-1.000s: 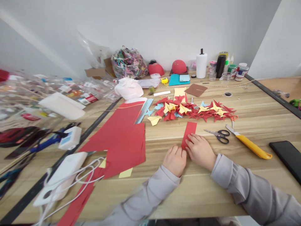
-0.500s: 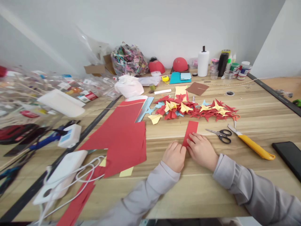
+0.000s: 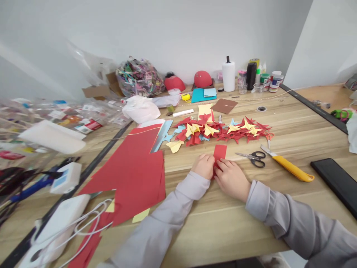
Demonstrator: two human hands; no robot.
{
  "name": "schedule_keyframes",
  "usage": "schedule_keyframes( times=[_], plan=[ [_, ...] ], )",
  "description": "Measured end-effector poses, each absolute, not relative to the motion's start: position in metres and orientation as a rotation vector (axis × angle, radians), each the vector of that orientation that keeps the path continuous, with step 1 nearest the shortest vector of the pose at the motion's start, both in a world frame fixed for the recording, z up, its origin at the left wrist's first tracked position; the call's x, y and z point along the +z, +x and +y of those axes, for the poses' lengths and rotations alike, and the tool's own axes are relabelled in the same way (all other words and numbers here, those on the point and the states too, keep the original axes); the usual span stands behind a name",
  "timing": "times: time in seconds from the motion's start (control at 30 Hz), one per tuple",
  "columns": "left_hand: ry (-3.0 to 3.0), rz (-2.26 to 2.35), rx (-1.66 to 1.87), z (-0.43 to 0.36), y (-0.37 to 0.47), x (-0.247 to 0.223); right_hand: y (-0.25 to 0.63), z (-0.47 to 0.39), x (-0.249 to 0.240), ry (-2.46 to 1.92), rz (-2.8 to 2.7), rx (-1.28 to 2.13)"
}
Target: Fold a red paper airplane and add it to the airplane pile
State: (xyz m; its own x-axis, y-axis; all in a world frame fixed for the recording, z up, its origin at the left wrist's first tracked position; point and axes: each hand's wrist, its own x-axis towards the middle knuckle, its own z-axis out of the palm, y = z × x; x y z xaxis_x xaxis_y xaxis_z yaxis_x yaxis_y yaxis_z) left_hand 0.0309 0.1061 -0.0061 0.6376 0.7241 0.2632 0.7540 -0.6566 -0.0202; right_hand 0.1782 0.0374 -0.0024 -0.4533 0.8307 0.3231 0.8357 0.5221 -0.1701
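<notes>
A narrow strip of red paper (image 3: 220, 152) lies on the wooden tabletop in front of me, its far end uncovered. My left hand (image 3: 204, 166) is closed, with curled fingers holding the strip's left edge. From the right, my right hand (image 3: 232, 175) presses its bent fingers down on the strip, the thumb close to its near end. The palms hide the lower part of the paper. Beyond the hands lies a long heap of folded red, yellow and blue paper planes (image 3: 220, 131). Black-handled scissors (image 3: 256, 159) rest right of the strip.
A yellow utility knife (image 3: 292, 168) and a black phone (image 3: 336, 182) lie to the right. Red paper sheets (image 3: 139, 182) spread out on the left, near a white power strip (image 3: 55, 230) with looped cable. A paper towel roll (image 3: 229, 76) stands at the back.
My view has shifted, so the table things appear further left. My left hand has moved forward along the strip's left edge. My right hand stays on the paper.
</notes>
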Motion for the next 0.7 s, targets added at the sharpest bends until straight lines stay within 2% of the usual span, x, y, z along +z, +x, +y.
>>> schedule_keyframes(
  times=[0.27,0.7],
  plan=[
    [-2.693,-1.342,-0.360,0.151,0.052,-0.008,0.177,0.038,-0.003,-1.378,-2.397,-0.027],
    [-2.694,-1.378,-0.388,0.158,0.054,-0.021,0.177,0.037,-0.001,-1.380,-2.395,0.021]
  ],
)
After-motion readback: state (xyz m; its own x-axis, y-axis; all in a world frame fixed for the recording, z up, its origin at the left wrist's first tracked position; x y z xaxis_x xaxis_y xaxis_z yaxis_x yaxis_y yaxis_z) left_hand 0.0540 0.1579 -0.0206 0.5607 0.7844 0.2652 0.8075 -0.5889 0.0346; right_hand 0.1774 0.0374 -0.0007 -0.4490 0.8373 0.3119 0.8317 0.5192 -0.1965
